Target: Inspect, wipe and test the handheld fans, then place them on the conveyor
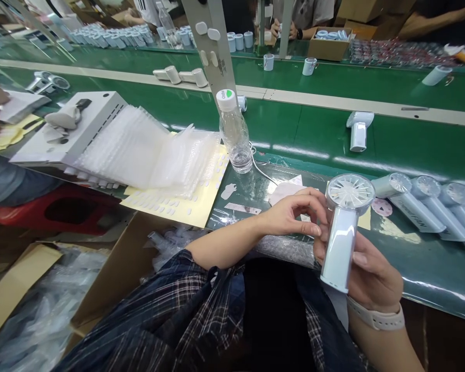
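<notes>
A pale blue handheld fan (pixel 339 250) with a clear, round ribbed head is held upright, slightly tilted, over the bench's front edge. My right hand (pixel 374 271) is closed around its handle from behind and the right side, and wears a pale wristband. My left hand (pixel 294 214) is at the fan's left side, just under the head, with thumb and fingers curled close together by the right fingertips. Whatever may be between those left fingers is too small or hidden to make out. Several similar fans (pixel 418 209) lie in a slanted row on the right.
A water bottle (pixel 234 134) stands beside a metal post (pixel 213 51). Bubble-wrap bags (pixel 147 150) lie on a yellow sheet (pixel 201 214) of small white pieces. Beyond runs a green conveyor (pixel 294 129) carrying another fan (pixel 359 132). A cardboard box (pixel 104 274) of clear plastic is lower left.
</notes>
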The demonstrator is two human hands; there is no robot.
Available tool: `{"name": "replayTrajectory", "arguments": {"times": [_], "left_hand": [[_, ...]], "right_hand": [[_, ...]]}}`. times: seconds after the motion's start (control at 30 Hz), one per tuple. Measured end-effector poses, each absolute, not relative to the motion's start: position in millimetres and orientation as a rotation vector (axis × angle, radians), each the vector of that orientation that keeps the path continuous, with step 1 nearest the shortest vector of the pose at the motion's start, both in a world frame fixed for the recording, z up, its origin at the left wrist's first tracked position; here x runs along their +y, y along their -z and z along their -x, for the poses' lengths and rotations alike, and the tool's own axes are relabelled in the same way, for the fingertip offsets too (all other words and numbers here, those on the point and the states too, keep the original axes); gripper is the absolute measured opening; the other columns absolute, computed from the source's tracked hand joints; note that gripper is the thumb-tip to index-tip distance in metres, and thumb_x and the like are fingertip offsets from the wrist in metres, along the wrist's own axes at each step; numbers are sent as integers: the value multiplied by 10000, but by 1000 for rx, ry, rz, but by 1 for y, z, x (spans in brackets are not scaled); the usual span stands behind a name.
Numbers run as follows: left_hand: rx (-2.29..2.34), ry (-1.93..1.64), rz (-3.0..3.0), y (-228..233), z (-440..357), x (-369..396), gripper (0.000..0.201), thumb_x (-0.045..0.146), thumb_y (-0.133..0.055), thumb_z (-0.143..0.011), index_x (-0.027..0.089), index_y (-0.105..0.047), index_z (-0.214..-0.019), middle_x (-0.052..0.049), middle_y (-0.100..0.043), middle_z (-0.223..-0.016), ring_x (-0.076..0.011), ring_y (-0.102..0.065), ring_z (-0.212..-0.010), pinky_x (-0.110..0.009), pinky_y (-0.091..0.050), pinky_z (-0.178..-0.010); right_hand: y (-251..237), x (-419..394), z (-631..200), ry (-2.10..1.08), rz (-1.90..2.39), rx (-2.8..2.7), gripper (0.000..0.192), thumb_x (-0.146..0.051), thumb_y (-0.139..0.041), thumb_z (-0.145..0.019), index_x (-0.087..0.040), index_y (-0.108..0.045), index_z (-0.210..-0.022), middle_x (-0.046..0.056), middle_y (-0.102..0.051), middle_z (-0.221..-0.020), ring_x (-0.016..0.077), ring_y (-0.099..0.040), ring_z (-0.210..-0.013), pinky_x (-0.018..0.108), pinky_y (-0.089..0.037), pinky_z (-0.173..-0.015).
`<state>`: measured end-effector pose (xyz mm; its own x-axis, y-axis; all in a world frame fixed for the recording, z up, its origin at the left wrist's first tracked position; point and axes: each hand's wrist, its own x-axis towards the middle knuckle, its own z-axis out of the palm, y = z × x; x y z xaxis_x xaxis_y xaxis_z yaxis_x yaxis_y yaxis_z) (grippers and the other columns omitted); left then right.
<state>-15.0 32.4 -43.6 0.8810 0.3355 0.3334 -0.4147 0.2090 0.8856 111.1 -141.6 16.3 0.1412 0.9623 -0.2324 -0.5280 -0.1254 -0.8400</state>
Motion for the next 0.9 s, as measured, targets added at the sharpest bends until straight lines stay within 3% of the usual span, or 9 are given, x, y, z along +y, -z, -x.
{"name": "replayTrajectory", "arguments": {"times": [0.1, 0.23, 0.4, 0.53, 0.6, 0.7, 0.73, 0.8, 0.9], "left_hand": [[-71, -522, -1292, 41, 17, 32, 522, 571, -1080, -662, 200, -820, -921, -82, -579, -1203, -197, -666, -1054, -347, -616, -951], [-63, -582, -1489, 37, 22, 34, 501, 667, -904, -872, 201, -775, -1001, -109, -678, -1201, -236, -701, -1116, -387, -602, -1016], [369, -344, -2177, 39, 27, 38, 418, 457, -821, -988, 191, -676, -1274, -201, -690, -1521, -374, -591, -1519, -590, -443, -1318], [581, -110, -2482, 42, 26, 42, 422, 341, -856, -954, 156, -671, -1285, -236, -588, -1670, -402, -514, -1625, -593, -432, -1355], [719, -149, -2518, 41, 27, 46, 402, 348, -785, -1002, 149, -666, -1330, -221, -643, -1605, -382, -586, -1551, -575, -482, -1316], [890, -209, -2516, 40, 29, 52, 386, 336, -714, -1030, 117, -673, -1346, -227, -687, -1520, -400, -629, -1479, -603, -495, -1291], [921, -225, -2514, 40, 29, 53, 385, 333, -711, -1027, 109, -680, -1340, -233, -679, -1531, -411, -610, -1501, -613, -476, -1308], [972, -276, -2518, 39, 29, 53, 390, 341, -731, -1011, 116, -697, -1329, -229, -646, -1586, -423, -546, -1572, -623, -426, -1355], [953, -366, -2518, 41, 26, 47, 400, 353, -737, -1007, 134, -712, -1341, -215, -610, -1643, -436, -477, -1634, -643, -384, -1390]], "right_hand": [[-14, -140, -106, -1377, 1006, -604, 432, -577, -943, -754, -229, -838, -987, 81, -754, -819, 224, -671, -643, 322, -535, -530], [-4, -143, -114, -1265, 1118, -609, 488, -633, -927, -783, -244, -811, -1053, 78, -779, -891, 240, -691, -687, 364, -587, -603], [-1, -162, -222, -395, 1920, -640, 649, -713, -745, -866, -255, -746, -1325, 155, -801, -1269, 316, -768, -1010, 466, -629, -878], [-20, -192, -339, 96, 2320, -455, 277, -404, -699, -840, -230, -732, -1053, 209, -774, -1160, 411, -693, -1216, 597, -487, -1112], [-25, -206, -377, 175, 2507, -356, 53, -305, -672, -809, -258, -672, -834, 228, -748, -1003, 475, -669, -1217, 666, -438, -1091], [-22, -218, -403, 104, 2685, -332, 74, -260, -722, -748, -285, -661, -715, 225, -736, -895, 491, -704, -1125, 628, -493, -955], [-19, -217, -406, 83, 2721, -345, 19, -268, -738, -752, -275, -726, -765, 248, -755, -939, 499, -711, -1132, 616, -508, -926], [-17, -205, -407, 136, 2771, -369, 319, -334, -694, -862, -184, -850, -1096, 369, -747, -1217, 560, -662, -1300, 661, -506, -960], [-20, -155, -403, 286, 2780, -514, 645, -342, -459, -1057, 22, -658, -1550, 491, -542, -1549, 585, -450, -1577, 744, -403, -1140]]}}
